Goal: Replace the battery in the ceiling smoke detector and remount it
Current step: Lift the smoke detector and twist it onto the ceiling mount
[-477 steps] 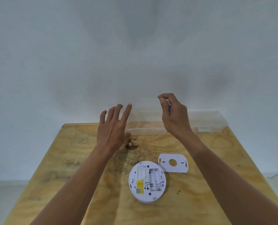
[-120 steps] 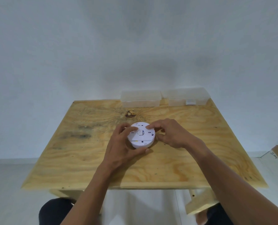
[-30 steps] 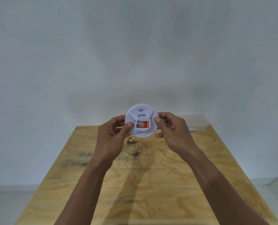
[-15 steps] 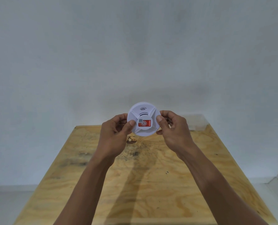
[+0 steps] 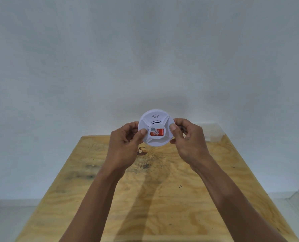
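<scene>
White plastic smoke detector point(image 5: 156, 128) sits pinched between my left hand point(image 5: 126, 143) at nine o'clock and right hand point(image 5: 187, 139) at three (face toward me), above the plywood table point(image 5: 162, 198); remounting comes next, I judge, needing a lift and twist.

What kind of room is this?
Probably a plain workroom or spare room, though that's a guess: a bare plywood tabletop stands against an empty white wall, and two hands hold a round white plastic smoke detector above it.
</scene>
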